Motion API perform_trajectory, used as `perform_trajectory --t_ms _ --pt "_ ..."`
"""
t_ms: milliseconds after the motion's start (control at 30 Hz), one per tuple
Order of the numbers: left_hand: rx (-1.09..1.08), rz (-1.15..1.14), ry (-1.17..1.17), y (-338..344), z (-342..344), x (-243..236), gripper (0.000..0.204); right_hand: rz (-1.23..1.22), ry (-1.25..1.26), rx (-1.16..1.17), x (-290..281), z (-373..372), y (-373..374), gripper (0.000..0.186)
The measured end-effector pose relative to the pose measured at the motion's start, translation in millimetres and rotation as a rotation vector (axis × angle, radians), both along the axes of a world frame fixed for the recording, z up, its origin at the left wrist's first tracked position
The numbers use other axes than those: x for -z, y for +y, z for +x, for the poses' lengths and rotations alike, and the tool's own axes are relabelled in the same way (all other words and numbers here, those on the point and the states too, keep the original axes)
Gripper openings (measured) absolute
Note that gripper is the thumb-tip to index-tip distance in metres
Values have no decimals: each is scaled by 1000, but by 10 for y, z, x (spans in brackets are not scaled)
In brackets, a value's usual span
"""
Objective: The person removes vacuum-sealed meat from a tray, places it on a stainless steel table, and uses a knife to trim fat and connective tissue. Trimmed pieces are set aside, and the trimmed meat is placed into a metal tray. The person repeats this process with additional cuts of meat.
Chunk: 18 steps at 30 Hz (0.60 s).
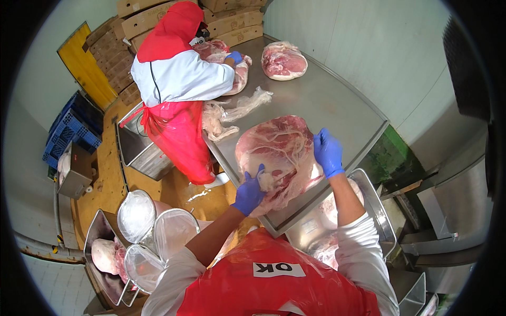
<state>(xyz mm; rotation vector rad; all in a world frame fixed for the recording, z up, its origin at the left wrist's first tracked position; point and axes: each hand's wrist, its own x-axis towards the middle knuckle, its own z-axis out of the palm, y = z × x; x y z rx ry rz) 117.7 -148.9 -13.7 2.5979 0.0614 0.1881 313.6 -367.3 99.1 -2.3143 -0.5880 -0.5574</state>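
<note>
A large raw meat cut (276, 139), pink with white fat, lies at the near end of the steel table (337, 105). Thin clear plastic film (295, 152) clings in wrinkles over it. My left hand (249, 194), gloved in blue, rests against its near left side with fingers apart, beside a whitish bunched patch. At the cut's right edge, my blue-gloved right hand (328, 152) has its fingers closed on the film; the fingertips are partly hidden.
Across the table a person in a red hood (179, 26) handles another meat cut (240, 79). A further cut (283, 60) sits far right, crumpled film (232, 113) nearer. Steel tubs (374, 210) flank me; film-lined round containers (174, 231) stand left. Cardboard boxes (237, 29) are stacked behind.
</note>
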Motion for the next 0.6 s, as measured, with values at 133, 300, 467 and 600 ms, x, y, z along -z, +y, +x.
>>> perform_trajectory --t_ms 133,300,467,600 --pt "-41 -14 135 -69 26 -49 92 90 104 248 444 403 -308 24" --pt "-80 -31 172 -117 -25 -76 95 -5 157 371 901 -62 -773 24" --pt "-84 -8 115 -76 -40 -12 90 -386 347 253 1607 -1444 -1866 23" --pt "-18 -30 243 130 178 -193 91 -400 589 49 1660 -2159 -1828 28"
